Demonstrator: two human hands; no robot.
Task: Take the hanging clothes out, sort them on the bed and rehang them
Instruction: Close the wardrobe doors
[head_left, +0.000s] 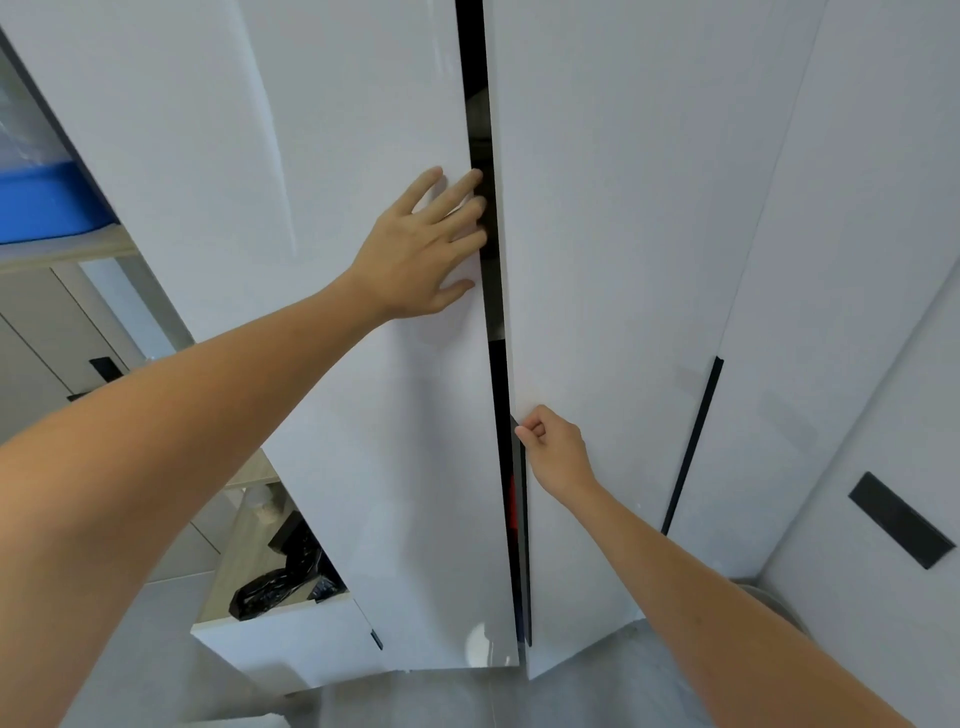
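Observation:
Two tall glossy white wardrobe doors fill the view, the left door (322, 156) and the right door (623, 208), with a narrow dark gap (480, 145) between them. My left hand (423, 247) lies flat on the left door, fingers straight, fingertips at the door's edge by the gap. My right hand (553, 449) is lower down, its fingers curled round the black edge handle (523, 499) of the right door. Inside the gap only dark shapes and a sliver of something red (512, 499) show. The hanging clothes are hidden.
A third white door with a black strip handle (693, 441) stands to the right, and a side panel carries a black recessed pull (901, 526). At the left a low white cabinet (291, 649) holds a black plastic bag (283, 587). A blue tub (41, 202) sits on a shelf above.

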